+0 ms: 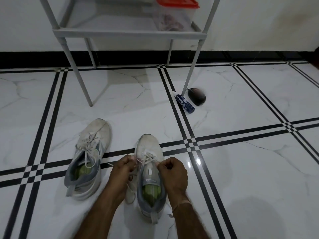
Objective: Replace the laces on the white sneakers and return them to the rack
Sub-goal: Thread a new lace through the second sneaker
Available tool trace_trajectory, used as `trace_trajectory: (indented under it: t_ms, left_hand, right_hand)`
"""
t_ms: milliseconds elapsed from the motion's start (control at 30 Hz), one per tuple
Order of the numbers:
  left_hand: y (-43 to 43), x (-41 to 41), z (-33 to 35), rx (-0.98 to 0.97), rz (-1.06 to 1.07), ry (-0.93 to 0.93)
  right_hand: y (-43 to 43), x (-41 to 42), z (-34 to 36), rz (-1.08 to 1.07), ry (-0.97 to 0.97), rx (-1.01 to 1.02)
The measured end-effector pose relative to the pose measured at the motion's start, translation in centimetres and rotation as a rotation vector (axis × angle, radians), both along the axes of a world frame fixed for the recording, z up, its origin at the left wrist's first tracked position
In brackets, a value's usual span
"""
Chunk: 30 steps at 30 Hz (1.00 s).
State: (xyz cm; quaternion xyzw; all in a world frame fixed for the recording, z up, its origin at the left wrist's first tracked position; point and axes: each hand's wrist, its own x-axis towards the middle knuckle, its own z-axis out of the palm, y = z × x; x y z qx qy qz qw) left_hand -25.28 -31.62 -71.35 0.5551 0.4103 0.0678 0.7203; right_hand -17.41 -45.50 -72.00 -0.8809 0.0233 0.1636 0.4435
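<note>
Both hands pinched the lace (146,158) over the near sneaker (148,146), lower centre of the frame.
The sneaker lay on the floor (241,169), heel toward the person and toe pointing up the frame. The left hand (123,170) and right hand (173,171) flanked its tongue, equally close, with the fingers curled tight on a lace end each and the eyelets lying inward between them. The second sneaker (91,149) lay at left, apparently laced, and the rack (129,32) stood beyond it at upper centre.

Dim light, glare spot on glossy floor (250,169), bent wide-angle edges
</note>
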Motion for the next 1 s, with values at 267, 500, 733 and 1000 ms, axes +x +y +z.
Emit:
trace_trajectory:
  t_ms: [267,500,733,1000]
  left_hand:
    - [-0.2,-0.3,-0.4,-0.356,0.289,-0.057]
    - [0.5,-2.0,-1.6,0.388,-0.121,0.381]
    - [0.8,-1.3,-2.4,0.363,-0.012,0.433]
    - [0.0,-1.7,-2.0,0.471,-0.056,0.503]
  right_hand:
    - [0.6,0.4,-0.4,0.017,-0.032,-0.097]
    - [0.1,0.7,0.1,0.067,-0.038,0.061]
    - [4.9,2.6,2.8,0.752,-0.178,-0.158]
    - [4.7,3.2,1.4,0.729,-0.104,-0.165]
